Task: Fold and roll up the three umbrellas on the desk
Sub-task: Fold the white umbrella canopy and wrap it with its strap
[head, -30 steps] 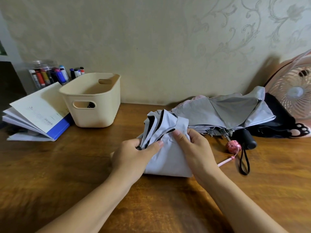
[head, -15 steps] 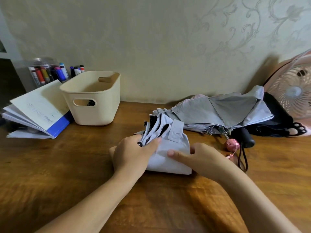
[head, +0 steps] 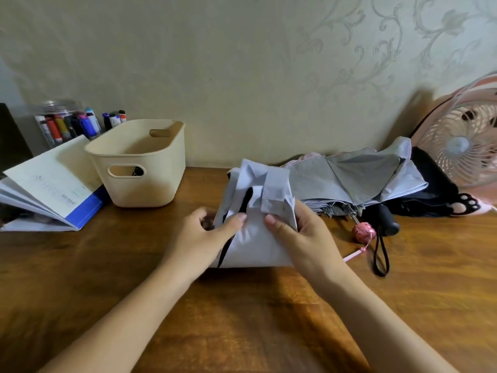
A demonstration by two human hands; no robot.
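Three umbrellas are seen on the wooden counter (head: 80, 278). The pale blue umbrella (head: 258, 246) is held at the middle of the counter, its cloth gathered into folds, with dark lining shown between them on its left side. The left grip (head: 204, 235) is closed on the umbrella's left side, the thumb laid across the cloth and the fingers curled round the folds. The right grip (head: 304, 235) is closed on the right side, a flap of cloth being pinched between thumb and fingers. The two thumbs are set near each other but apart.

Behind and to the right, the grey umbrella (head: 349, 179) is laid partly collapsed with its canopy loose. Its pink handle (head: 363, 232) is rested on the counter. The black umbrella (head: 435, 189) is laid further right, against the grey one, and its black handle (head: 387, 222) is set just beside the pink one.

A cream basket (head: 139, 168) is placed at the left rear, with an open booklet (head: 48, 184) beside it and a jar of markers (head: 64, 125) behind. A pink fan (head: 462, 146) is stood at the far right by the wall.
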